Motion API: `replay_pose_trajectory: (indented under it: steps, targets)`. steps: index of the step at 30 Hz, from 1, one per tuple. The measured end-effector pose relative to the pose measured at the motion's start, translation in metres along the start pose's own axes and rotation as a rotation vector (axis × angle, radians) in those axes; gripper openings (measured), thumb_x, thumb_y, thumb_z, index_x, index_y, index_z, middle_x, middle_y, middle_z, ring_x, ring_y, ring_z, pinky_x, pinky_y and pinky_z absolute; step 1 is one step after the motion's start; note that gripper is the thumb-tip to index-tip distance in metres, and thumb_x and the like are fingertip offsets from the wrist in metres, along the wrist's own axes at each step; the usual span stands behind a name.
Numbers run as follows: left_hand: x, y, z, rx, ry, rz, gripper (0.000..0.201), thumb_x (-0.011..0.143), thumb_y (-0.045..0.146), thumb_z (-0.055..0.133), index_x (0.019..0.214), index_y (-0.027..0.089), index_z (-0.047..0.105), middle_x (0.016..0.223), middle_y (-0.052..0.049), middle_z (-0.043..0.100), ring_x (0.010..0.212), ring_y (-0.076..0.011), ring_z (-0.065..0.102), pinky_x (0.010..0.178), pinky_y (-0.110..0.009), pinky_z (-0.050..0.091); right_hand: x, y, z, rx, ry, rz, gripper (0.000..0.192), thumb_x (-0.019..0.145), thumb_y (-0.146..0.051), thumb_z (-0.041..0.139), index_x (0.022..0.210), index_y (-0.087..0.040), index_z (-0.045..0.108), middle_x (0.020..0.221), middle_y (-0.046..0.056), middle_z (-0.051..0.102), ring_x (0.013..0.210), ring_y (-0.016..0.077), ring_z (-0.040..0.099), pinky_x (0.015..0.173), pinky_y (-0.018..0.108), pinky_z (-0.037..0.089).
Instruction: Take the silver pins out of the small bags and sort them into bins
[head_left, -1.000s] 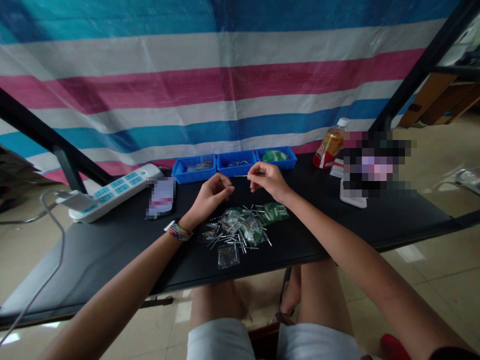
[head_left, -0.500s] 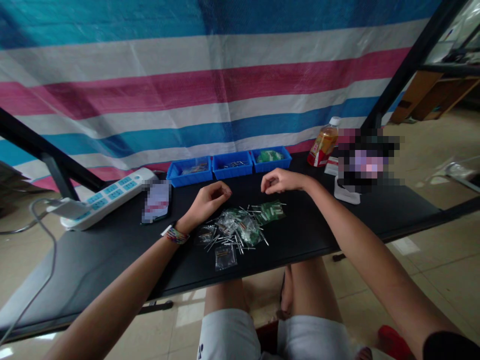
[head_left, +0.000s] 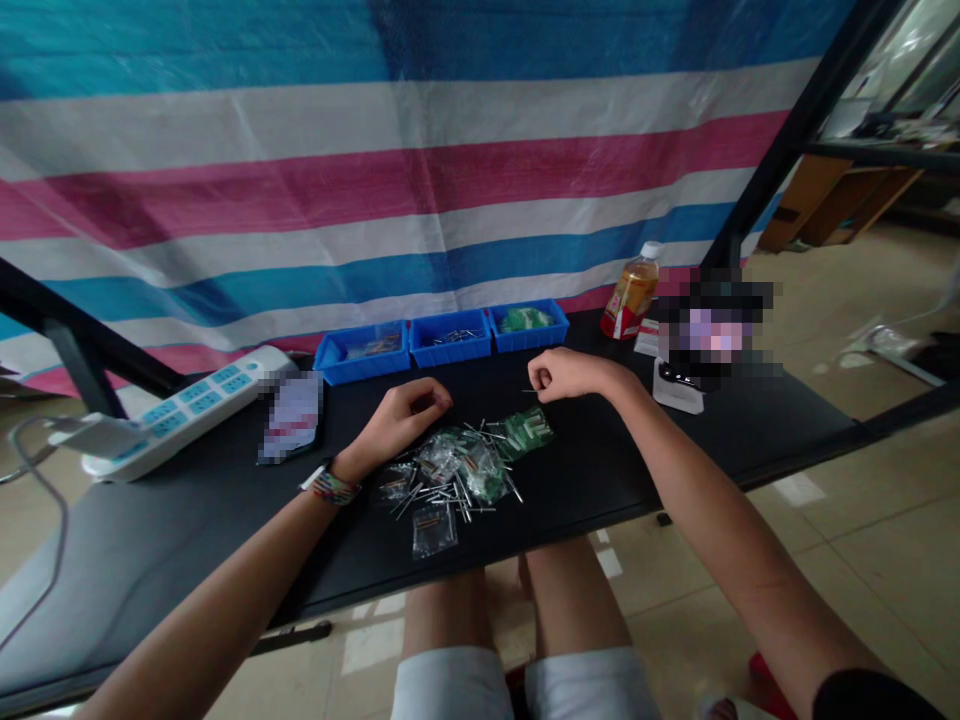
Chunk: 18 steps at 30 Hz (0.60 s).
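Note:
Fingers curled and thumb against them, my left hand (head_left: 411, 415) hovers at the upper left of a mixed pile; whatever it may pinch is hidden. My right hand (head_left: 564, 374) is closed above the pile's right end, with a thin metal rod (head_left: 529, 391) poking out from its fingertips toward the left. In the pile lie loose silvery rods (head_left: 459, 492), clear plastic bags (head_left: 442, 455) with small parts and a green bag (head_left: 525, 431) of pale cylinders. Nearest the front edge is a small clear bag (head_left: 434, 530) holding brownish pins.
Behind the pile stand three blue bins: one with clear bags (head_left: 324, 362), one with metal rods (head_left: 421, 354), one with green bags (head_left: 498, 338). A power strip (head_left: 251, 371) and a phone (head_left: 294, 415) lie left. A drink bottle (head_left: 631, 290) and a white case (head_left: 679, 396) are at right.
The view has swung slightly right. Beside the green bag, my right hand has shifted a little away from the pile, and a thin rod now shows at its fingertips. My left hand stays curled.

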<state>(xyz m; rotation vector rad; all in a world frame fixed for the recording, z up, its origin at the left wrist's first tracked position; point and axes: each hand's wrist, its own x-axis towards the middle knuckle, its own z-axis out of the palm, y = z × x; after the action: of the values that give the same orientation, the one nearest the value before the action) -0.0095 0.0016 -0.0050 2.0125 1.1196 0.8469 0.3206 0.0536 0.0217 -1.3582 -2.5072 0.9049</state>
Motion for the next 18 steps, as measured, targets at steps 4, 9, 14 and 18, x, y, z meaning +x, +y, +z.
replay_pose_trajectory:
  steps: [4, 9, 14, 18]
  targets:
    - [0.001, 0.001, -0.001, -0.038, 0.018, -0.023, 0.028, 0.09, 0.046, 0.071, 0.087, 0.018, 0.072, 0.082, -0.005, 0.071, 0.073, -0.019, 0.063, 0.066, -0.027, 0.05, 0.011, -0.004, 0.004, 0.224, 0.218, -0.165, 0.005, 0.08, -0.014, 0.072, 0.083, -0.017, 0.07, 0.078, 0.0, 0.069, 0.069, 0.0131, 0.06, 0.066, 0.026, 0.045]
    - [0.001, 0.004, -0.002, -0.095, 0.027, -0.069, 0.039, 0.095, 0.056, 0.066, 0.097, 0.018, 0.076, 0.08, -0.005, 0.071, 0.068, -0.0177, 0.061, 0.059, -0.026, 0.047, 0.029, -0.036, 0.036, 0.472, 0.362, -0.386, 0.012, 0.088, -0.026, 0.073, 0.093, -0.016, 0.074, 0.088, 0.003, 0.072, 0.074, 0.0136, 0.06, 0.067, 0.027, 0.047]
    - [0.002, -0.001, -0.005, -0.111, 0.028, -0.1, 0.041, 0.096, 0.058, 0.067, 0.091, 0.019, 0.079, 0.079, -0.006, 0.073, 0.068, -0.0171, 0.061, 0.057, -0.025, 0.044, 0.041, -0.057, 0.067, 0.628, 0.361, -0.38, 0.012, 0.086, -0.026, 0.077, 0.092, -0.018, 0.07, 0.085, 0.002, 0.071, 0.071, 0.0142, 0.063, 0.065, 0.026, 0.049]
    - [0.002, -0.006, -0.007, -0.16, 0.045, -0.125, 0.04, 0.092, 0.058, 0.072, 0.088, 0.018, 0.078, 0.08, -0.006, 0.073, 0.069, -0.0169, 0.062, 0.058, -0.024, 0.044, 0.045, -0.061, 0.079, 0.662, 0.405, -0.404, 0.014, 0.087, -0.028, 0.077, 0.086, -0.019, 0.067, 0.082, 0.001, 0.069, 0.068, 0.0135, 0.062, 0.063, 0.026, 0.046]
